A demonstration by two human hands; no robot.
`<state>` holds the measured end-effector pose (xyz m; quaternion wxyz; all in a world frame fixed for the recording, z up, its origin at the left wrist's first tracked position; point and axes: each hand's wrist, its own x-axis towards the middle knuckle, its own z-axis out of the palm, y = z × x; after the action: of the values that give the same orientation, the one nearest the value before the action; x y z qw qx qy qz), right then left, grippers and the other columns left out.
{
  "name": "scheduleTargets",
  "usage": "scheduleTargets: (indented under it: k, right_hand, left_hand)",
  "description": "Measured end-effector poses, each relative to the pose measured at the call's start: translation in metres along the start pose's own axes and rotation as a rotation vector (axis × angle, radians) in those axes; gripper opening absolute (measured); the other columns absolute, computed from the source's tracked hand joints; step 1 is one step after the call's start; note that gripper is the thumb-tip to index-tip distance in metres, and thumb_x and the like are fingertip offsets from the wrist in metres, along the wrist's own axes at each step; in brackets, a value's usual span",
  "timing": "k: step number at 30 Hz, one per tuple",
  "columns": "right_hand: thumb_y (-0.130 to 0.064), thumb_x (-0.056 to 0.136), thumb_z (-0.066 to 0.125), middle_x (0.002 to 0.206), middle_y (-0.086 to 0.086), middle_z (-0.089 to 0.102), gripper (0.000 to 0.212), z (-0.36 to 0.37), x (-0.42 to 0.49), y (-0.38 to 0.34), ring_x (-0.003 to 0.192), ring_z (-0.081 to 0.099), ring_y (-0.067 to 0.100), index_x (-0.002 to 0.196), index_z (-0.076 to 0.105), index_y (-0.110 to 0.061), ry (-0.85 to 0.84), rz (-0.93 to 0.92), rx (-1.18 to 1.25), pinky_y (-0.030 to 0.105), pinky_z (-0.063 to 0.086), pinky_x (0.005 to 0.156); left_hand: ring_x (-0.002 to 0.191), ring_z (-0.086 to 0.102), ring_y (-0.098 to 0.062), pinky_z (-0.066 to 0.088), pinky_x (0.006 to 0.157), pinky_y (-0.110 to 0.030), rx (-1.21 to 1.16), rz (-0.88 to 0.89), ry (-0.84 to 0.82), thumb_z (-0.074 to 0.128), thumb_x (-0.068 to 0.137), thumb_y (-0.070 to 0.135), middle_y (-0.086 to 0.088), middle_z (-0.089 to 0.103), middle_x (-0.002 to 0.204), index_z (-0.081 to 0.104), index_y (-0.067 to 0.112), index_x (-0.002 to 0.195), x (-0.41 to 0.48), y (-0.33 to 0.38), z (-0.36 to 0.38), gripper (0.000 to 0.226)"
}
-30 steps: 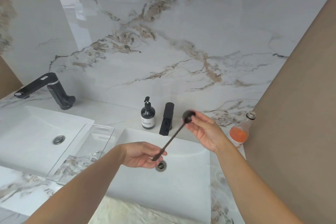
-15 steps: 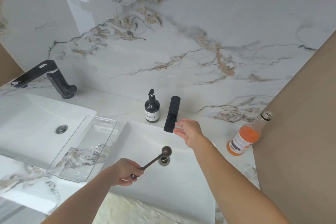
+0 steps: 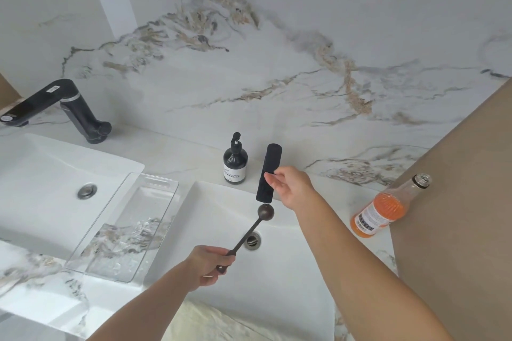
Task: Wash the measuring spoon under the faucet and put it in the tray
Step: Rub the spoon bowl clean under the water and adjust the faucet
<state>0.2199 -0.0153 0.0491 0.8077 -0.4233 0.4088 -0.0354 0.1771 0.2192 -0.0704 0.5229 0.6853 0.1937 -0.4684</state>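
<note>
My left hand (image 3: 206,264) grips the end of the handle of a dark measuring spoon (image 3: 265,212). The spoon's round bowl is held up just below the spout end of the black faucet (image 3: 270,171), over the right white sink (image 3: 277,279). My right hand (image 3: 288,184) rests against the right side of the faucet with thumb and fingers touching it. No water is visible. A clear rectangular tray (image 3: 155,232) lies on the counter between the two sinks, to the left of the spoon.
A black soap pump bottle (image 3: 235,163) stands left of the faucet. An open bottle of orange liquid (image 3: 385,210) leans by the brown wall on the right. A second sink (image 3: 38,188) and black faucet (image 3: 69,106) are at the left.
My right hand let go of the spoon's bowl and went to the faucet. My left hand shifted the spoon so that its bowl sits under the spout.
</note>
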Motion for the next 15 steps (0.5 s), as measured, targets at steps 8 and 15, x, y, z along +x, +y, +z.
scheduleTargets:
  k: [8, 15]
  right_hand:
    - [0.001, 0.090, 0.055, 0.094, 0.029, 0.070, 0.013, 0.001, 0.002, -0.017, 0.078, 0.070, 0.033, 0.099, 0.057, 0.009, -0.077, -0.047, 0.063, 0.033, 0.060, 0.073]
    - [-0.012, 0.093, 0.053, 0.097, 0.011, 0.062, 0.028, -0.045, 0.032, 0.051, 0.078, 0.055, 0.025, 0.119, 0.062, -0.005, 0.241, 0.009, -0.388, 0.033, 0.050, 0.072]
  left_hand:
    - [0.056, 0.062, -0.016, 0.038, 0.049, -0.018, -0.052, -0.046, 0.000, 0.089, 0.064, 0.009, -0.003, 0.071, 0.071, 0.082, 0.016, 0.071, 0.003, -0.013, -0.010, 0.013]
    - [0.055, 0.060, -0.014, 0.037, 0.049, -0.018, -0.083, -0.042, -0.050, 0.089, 0.064, 0.010, -0.002, 0.069, 0.072, 0.083, 0.015, 0.079, -0.001, -0.013, -0.009, 0.016]
